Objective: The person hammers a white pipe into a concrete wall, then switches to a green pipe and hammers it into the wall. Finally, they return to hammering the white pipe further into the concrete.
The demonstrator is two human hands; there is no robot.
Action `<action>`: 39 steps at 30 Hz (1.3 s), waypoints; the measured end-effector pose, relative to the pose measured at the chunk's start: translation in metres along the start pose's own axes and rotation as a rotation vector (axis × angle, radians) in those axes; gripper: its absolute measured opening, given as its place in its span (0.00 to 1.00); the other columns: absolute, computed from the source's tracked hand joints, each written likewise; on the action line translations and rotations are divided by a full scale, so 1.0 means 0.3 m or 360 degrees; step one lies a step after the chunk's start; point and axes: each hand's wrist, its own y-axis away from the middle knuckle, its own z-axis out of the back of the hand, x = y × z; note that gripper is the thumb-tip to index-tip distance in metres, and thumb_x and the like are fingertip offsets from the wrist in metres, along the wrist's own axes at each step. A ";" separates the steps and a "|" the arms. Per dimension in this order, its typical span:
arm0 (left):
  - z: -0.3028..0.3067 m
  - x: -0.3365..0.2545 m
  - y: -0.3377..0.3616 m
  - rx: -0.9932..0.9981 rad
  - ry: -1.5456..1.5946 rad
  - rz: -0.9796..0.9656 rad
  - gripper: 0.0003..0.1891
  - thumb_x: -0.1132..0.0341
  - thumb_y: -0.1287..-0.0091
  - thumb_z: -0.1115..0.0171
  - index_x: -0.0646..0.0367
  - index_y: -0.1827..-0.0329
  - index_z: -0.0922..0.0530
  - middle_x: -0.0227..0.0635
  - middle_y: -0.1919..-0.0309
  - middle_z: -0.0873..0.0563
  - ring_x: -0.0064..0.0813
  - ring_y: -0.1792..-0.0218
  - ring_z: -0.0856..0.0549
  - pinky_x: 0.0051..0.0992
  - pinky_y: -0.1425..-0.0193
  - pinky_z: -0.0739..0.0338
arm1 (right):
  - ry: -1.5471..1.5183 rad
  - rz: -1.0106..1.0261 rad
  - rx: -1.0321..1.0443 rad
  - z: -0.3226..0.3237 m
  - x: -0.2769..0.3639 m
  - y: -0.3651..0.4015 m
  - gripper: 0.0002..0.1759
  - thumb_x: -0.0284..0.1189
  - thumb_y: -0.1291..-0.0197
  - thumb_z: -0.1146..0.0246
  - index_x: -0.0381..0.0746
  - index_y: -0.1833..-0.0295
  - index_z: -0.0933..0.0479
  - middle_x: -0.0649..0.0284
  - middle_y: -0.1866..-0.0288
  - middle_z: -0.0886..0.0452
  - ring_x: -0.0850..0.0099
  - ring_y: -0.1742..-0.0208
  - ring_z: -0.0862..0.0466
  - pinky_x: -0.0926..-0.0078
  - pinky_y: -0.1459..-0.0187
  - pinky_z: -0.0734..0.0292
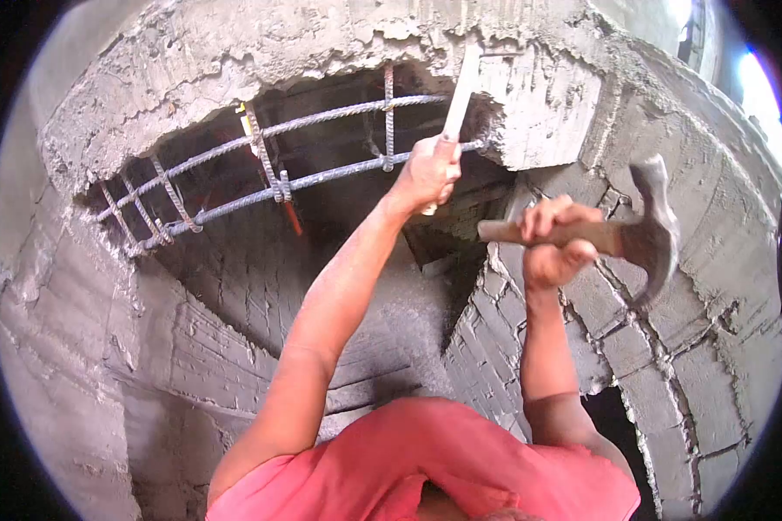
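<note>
My left hand (432, 171) is wrapped round a long pale chisel (463, 91), its upper end against the rough broken edge of the concrete (426, 35). To the right, my right hand (558, 239) grips the wooden handle of a claw hammer (656, 233). The hammer lies level, with its metal head out to the right, apart from the chisel. Just right of the chisel is a pale, scored concrete block face (543, 108). Bare steel rebar (330, 181) crosses the opening beside my left hand, running behind it.
Grey plastered concrete (669, 347) with raised cracks and grooves curves round on the right. A dark opening lies behind the rebar, with a thin red strip (294, 217) hanging there. More rough wall (69, 365) stands at left. Bright light enters at upper right.
</note>
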 end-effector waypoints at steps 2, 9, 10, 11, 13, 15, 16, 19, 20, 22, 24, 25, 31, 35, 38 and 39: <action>0.020 0.007 -0.008 0.0009 -0.0101 -0.0026 0.27 0.35 0.25 0.57 0.51 0.68 0.34 0.20 0.84 0.34 0.14 0.90 0.36 0.20 0.88 0.38 | -0.0101 0.0044 0.0026 0.019 -0.099 -0.052 0.15 0.43 0.34 0.43 0.44 0.54 0.33 0.65 0.76 0.33 0.70 0.78 0.30 0.66 0.71 0.28; -0.009 -0.028 0.026 -0.0126 -0.0251 -0.0057 0.25 0.40 0.23 0.57 0.52 0.67 0.32 0.19 0.83 0.33 0.11 0.88 0.36 0.18 0.86 0.40 | 0.1603 0.0029 0.0250 0.058 -0.081 -0.114 0.28 0.46 0.23 0.52 0.39 0.75 0.32 0.67 0.85 0.31 0.75 0.84 0.28 0.74 0.81 0.33; -0.014 0.005 0.059 -0.0148 -0.0242 -0.0017 0.25 0.40 0.23 0.57 0.52 0.67 0.32 0.19 0.83 0.33 0.11 0.88 0.36 0.18 0.86 0.40 | 0.1203 -0.0295 0.0155 0.081 -0.034 -0.042 0.25 0.47 0.23 0.54 0.39 0.68 0.30 0.66 0.79 0.28 0.75 0.79 0.27 0.75 0.77 0.32; -0.020 0.044 0.088 -0.0205 -0.0361 -0.0146 0.25 0.40 0.22 0.57 0.53 0.66 0.31 0.19 0.83 0.32 0.11 0.87 0.35 0.17 0.85 0.39 | 0.0861 -0.0545 -0.0089 0.110 -0.019 0.062 0.22 0.48 0.23 0.55 0.40 0.57 0.31 0.65 0.71 0.29 0.75 0.74 0.27 0.76 0.72 0.30; -0.023 0.143 0.166 -0.0209 -0.0516 -0.0291 0.26 0.41 0.22 0.58 0.55 0.63 0.27 0.20 0.82 0.30 0.11 0.85 0.33 0.16 0.83 0.40 | 0.0047 -0.0559 -0.0185 0.175 0.013 0.255 0.27 0.58 0.27 0.56 0.43 0.53 0.36 0.65 0.68 0.32 0.71 0.73 0.29 0.72 0.70 0.28; -0.040 0.276 0.307 -0.0226 -0.0298 -0.0045 0.25 0.43 0.22 0.56 0.56 0.63 0.26 0.21 0.81 0.29 0.12 0.84 0.32 0.18 0.81 0.38 | 0.0042 -0.0675 -0.0314 0.222 0.059 0.460 0.32 0.61 0.33 0.45 0.40 0.54 0.34 0.62 0.69 0.29 0.71 0.72 0.26 0.70 0.70 0.26; -0.048 0.345 0.353 -0.0244 -0.0382 -0.0088 0.23 0.44 0.22 0.53 0.56 0.63 0.26 0.21 0.80 0.29 0.13 0.83 0.32 0.18 0.80 0.37 | 0.0202 -0.0756 -0.0398 0.240 0.073 0.544 0.32 0.62 0.34 0.44 0.40 0.55 0.34 0.63 0.73 0.29 0.72 0.76 0.27 0.70 0.74 0.27; -0.096 0.399 0.385 -0.0317 -0.0605 -0.0107 0.18 0.50 0.24 0.46 0.57 0.60 0.27 0.23 0.79 0.27 0.15 0.81 0.28 0.21 0.76 0.32 | 0.0566 -0.1247 -0.0453 0.325 0.127 0.684 0.32 0.61 0.34 0.44 0.39 0.57 0.33 0.64 0.75 0.29 0.73 0.77 0.27 0.73 0.75 0.28; -0.113 0.377 0.361 -0.0309 -0.0649 -0.0150 0.17 0.51 0.23 0.46 0.59 0.58 0.27 0.27 0.79 0.25 0.18 0.79 0.24 0.25 0.75 0.31 | 0.0568 -0.1253 -0.0453 0.329 0.127 0.688 0.32 0.61 0.34 0.44 0.39 0.57 0.33 0.64 0.75 0.29 0.73 0.77 0.27 0.73 0.75 0.28; -0.120 0.331 0.300 -0.0257 -0.0732 -0.0145 0.17 0.53 0.24 0.45 0.60 0.53 0.29 0.39 0.80 0.23 0.33 0.78 0.17 0.35 0.73 0.28 | 0.0677 -0.1348 -0.0380 0.337 0.128 0.684 0.33 0.61 0.34 0.44 0.38 0.56 0.33 0.64 0.74 0.28 0.73 0.76 0.26 0.74 0.74 0.27; -0.115 0.332 0.226 -0.0373 -0.0974 -0.0484 0.21 0.47 0.24 0.47 0.60 0.54 0.29 0.38 0.81 0.25 0.27 0.79 0.23 0.31 0.73 0.29 | 0.0598 -0.1215 -0.0411 0.288 0.124 0.634 0.33 0.61 0.34 0.44 0.38 0.56 0.33 0.64 0.74 0.28 0.73 0.76 0.26 0.74 0.74 0.27; -0.119 0.316 0.200 -0.0418 -0.1005 -0.0524 0.21 0.47 0.24 0.47 0.61 0.54 0.29 0.39 0.81 0.25 0.29 0.78 0.23 0.32 0.72 0.29 | 0.0509 -0.1082 -0.0438 0.263 0.118 0.603 0.33 0.62 0.34 0.44 0.38 0.56 0.33 0.64 0.74 0.28 0.73 0.75 0.26 0.74 0.73 0.27; -0.110 0.309 0.096 -0.0502 -0.0935 -0.0465 0.24 0.45 0.21 0.55 0.60 0.63 0.30 0.31 0.81 0.29 0.24 0.78 0.28 0.30 0.73 0.31 | 0.0366 -0.0858 -0.0411 0.227 0.133 0.456 0.36 0.64 0.37 0.44 0.37 0.54 0.34 0.63 0.72 0.30 0.73 0.76 0.28 0.73 0.72 0.27; -0.138 0.317 0.085 -0.0495 -0.0805 -0.0427 0.24 0.47 0.21 0.55 0.61 0.64 0.30 0.31 0.81 0.29 0.23 0.78 0.28 0.30 0.72 0.30 | 0.0416 -0.0739 -0.0264 0.199 0.151 0.368 0.34 0.65 0.36 0.47 0.42 0.52 0.36 0.65 0.71 0.30 0.72 0.76 0.28 0.68 0.71 0.26; -0.165 0.277 0.098 -0.0552 -0.0792 -0.0425 0.27 0.45 0.21 0.57 0.63 0.64 0.29 0.42 0.81 0.27 0.35 0.78 0.24 0.37 0.71 0.30 | 0.0445 -0.0621 -0.0193 0.142 0.167 0.281 0.38 0.68 0.41 0.43 0.42 0.54 0.36 0.64 0.71 0.31 0.71 0.76 0.28 0.73 0.72 0.27; -0.176 0.262 0.102 -0.0577 -0.0776 -0.0418 0.27 0.45 0.21 0.57 0.63 0.64 0.29 0.42 0.81 0.27 0.35 0.78 0.24 0.37 0.71 0.30 | 0.0432 -0.0571 -0.0199 0.139 0.166 0.265 0.39 0.69 0.44 0.43 0.41 0.54 0.35 0.64 0.72 0.32 0.71 0.76 0.29 0.72 0.72 0.27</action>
